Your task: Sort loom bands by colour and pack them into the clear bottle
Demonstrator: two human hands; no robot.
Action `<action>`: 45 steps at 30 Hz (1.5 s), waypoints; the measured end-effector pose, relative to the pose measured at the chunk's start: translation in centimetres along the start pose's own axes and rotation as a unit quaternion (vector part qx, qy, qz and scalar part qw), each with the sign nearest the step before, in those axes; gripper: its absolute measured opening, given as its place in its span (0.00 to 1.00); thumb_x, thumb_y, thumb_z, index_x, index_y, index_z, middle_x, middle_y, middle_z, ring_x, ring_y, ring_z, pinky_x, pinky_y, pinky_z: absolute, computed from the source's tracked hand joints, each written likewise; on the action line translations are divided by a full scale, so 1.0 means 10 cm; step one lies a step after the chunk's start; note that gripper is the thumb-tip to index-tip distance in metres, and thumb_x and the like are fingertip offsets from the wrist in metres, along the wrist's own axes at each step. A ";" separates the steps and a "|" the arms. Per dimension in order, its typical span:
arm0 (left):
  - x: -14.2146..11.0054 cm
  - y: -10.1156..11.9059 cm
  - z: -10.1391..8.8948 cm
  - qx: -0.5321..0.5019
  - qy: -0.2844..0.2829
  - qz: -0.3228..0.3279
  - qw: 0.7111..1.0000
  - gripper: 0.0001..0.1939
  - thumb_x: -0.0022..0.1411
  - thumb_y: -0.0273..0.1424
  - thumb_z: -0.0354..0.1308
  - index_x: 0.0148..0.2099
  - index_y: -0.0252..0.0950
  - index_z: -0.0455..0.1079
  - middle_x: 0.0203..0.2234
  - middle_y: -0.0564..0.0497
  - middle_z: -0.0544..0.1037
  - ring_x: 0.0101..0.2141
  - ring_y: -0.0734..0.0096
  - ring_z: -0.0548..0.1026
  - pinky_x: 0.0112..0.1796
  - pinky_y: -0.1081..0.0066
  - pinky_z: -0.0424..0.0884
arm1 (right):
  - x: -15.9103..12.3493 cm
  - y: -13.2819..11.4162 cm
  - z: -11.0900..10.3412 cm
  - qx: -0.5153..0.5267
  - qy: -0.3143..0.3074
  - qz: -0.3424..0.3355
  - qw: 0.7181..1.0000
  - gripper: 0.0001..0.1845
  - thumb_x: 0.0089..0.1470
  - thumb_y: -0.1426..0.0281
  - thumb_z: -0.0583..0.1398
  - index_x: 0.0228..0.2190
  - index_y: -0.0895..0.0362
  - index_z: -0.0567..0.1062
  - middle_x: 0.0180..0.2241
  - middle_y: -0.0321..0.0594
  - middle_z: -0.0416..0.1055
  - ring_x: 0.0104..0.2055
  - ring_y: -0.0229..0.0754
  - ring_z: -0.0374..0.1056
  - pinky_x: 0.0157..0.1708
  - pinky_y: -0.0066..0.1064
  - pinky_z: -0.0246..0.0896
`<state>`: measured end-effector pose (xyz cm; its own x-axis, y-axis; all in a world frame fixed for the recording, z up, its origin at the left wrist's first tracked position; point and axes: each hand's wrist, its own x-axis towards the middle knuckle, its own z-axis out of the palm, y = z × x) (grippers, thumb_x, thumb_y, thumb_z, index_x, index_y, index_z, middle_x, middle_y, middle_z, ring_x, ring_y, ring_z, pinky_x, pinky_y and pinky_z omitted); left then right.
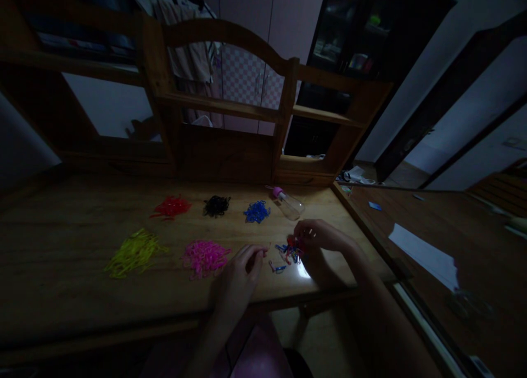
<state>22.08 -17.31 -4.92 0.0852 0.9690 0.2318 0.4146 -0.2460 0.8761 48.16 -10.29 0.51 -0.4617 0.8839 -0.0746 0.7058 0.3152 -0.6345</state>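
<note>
Right hand (323, 233) bent, its curled fingers touched a mixed heap of small, glossy red and blue loops (291, 253) on the yellowish wooden desk (82, 213); what they gripped could not be made out. Beside it, the left hand (242, 269) had thumb and forefinger drawn close, grip unclear, near a bright pink pile of loops (206, 257).

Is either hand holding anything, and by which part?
The left hand seems to pinch a thin pale strip by its lower end. The right hand is at the loose red-and-blue pile; any hold is hidden.
</note>
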 end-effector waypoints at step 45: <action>-0.01 -0.03 0.01 0.020 -0.009 -0.012 1.000 0.11 0.67 0.33 0.49 0.41 0.42 0.73 0.41 0.54 0.79 0.43 0.66 0.75 0.45 0.69 0.67 | 0.05 0.17 0.06 -0.079 0.029 0.025 0.996 0.07 0.52 0.71 0.60 0.32 0.58 0.79 0.30 0.39 0.77 0.30 0.38 0.70 0.29 0.26 0.60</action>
<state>22.08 -17.37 -5.24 0.0913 0.9750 0.2026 0.4532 -0.2219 0.8634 48.81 -9.57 -1.03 -0.3953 0.9168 -0.0561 0.8051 0.3164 -0.5017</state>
